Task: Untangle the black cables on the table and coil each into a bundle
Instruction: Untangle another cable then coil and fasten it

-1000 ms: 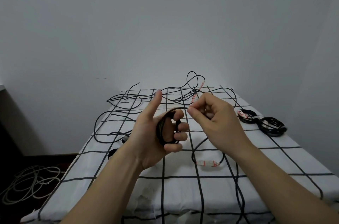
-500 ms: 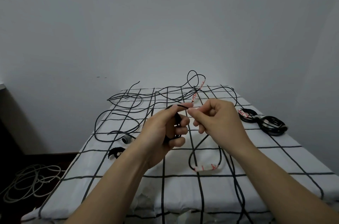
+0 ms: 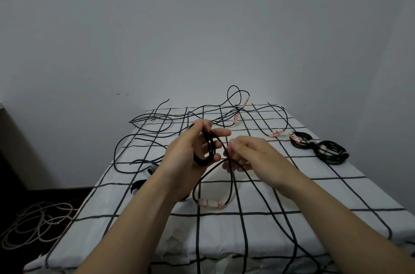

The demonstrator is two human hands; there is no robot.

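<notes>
Rectangular table under a white cloth with black grid lines (image 3: 314,195) — landmark for all positions below. Across the table's far half and left side, a tangle of loose thin black cables (image 3: 157,121), strands crossing, one loop standing up at the far edge. On the floor left of the table, a heap of pale grey cable (image 3: 33,224). Above the table's middle, left hand (image 3: 186,157), fingers curled through a small coil of black cable (image 3: 207,152) and gripping it, index finger stretched out past the coil. Just right of it, also above the table's middle, right hand (image 3: 251,154), fingertips drawn together and pinching the free strand leading off that coil. Near the table's right edge, two finished black cable bundles (image 3: 330,152), lying flat and touching each other. Toward the table's near edge, below the hands, a slack loop of the same strand — closed at the bottom by a white tape wrap with red marks (image 3: 208,203), apparently resting on the cloth.
</notes>
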